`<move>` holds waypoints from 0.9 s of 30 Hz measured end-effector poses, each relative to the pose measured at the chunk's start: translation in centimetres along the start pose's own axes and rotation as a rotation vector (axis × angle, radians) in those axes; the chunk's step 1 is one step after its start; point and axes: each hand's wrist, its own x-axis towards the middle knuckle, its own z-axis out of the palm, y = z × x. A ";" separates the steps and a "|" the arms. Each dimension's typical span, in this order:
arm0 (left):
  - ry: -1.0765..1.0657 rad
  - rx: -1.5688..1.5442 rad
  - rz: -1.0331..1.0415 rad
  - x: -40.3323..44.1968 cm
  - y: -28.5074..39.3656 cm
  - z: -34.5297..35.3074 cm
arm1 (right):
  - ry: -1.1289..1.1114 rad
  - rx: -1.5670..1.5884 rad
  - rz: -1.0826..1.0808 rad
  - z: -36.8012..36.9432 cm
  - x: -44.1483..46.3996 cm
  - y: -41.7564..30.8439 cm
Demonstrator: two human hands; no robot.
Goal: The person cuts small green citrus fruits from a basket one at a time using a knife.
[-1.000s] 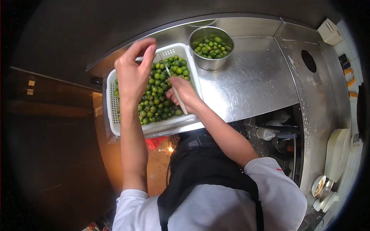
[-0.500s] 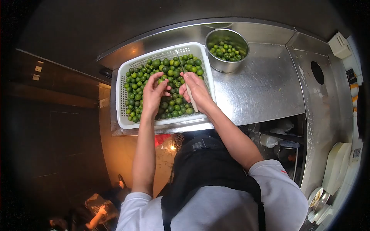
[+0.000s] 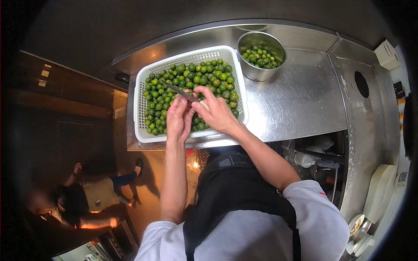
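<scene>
A white perforated basket [image 3: 246, 93] full of small green citrus fruits [image 3: 163, 95] sits on the steel counter. Over its front part, my right hand [image 3: 215, 112] grips a knife [image 3: 174, 89] whose blade points to the upper left, its pale handle mostly covered by the fingers. My left hand [image 3: 178, 116] is beside it, fingers closed just under the blade; what they pinch is too hidden to make out. A round steel pot [image 3: 260, 75] with more green fruits stands right of the basket.
The steel counter [image 3: 300, 95] stretches to the right, towards a section with a dark round hole [image 3: 361, 84]. Bottles [image 3: 305, 160] lie on a shelf beneath. Bowls [image 3: 356, 224] are at the lower right. Another person [image 3: 98, 195] is at the lower left.
My left hand has come down from above the basket and closed beside the right one. The knife has swung from pointing up to pointing up-left. Another person has come into view at lower left.
</scene>
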 end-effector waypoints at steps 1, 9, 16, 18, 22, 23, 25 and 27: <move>0.001 -0.002 0.007 -0.1 -0.1 0.2 | -0.005 0.020 -0.014 -0.1 0.0 -0.2; 0.009 0.067 0.096 -0.4 -0.6 0.2 | -0.022 0.078 -0.058 -0.2 0.1 0.4; 0.025 0.085 0.157 -0.9 -0.8 1.2 | 0.117 0.127 0.174 -0.8 0.6 0.6; 0.071 0.057 0.146 -0.5 -0.6 0.9 | 0.020 0.101 0.142 -0.9 0.6 0.0; 0.138 0.063 0.172 0.1 -0.7 -0.1 | -0.058 -0.013 0.042 -0.5 0.4 0.5; 0.153 0.074 0.180 0.2 -0.7 -0.2 | -0.074 -0.064 0.016 -0.5 0.3 0.6; 0.172 0.079 0.194 0.2 -0.7 -0.1 | -0.078 -0.068 0.019 -0.6 0.2 0.5; 0.191 0.095 0.211 0.2 -0.7 0.0 | -0.070 -0.078 0.005 -0.5 0.2 0.5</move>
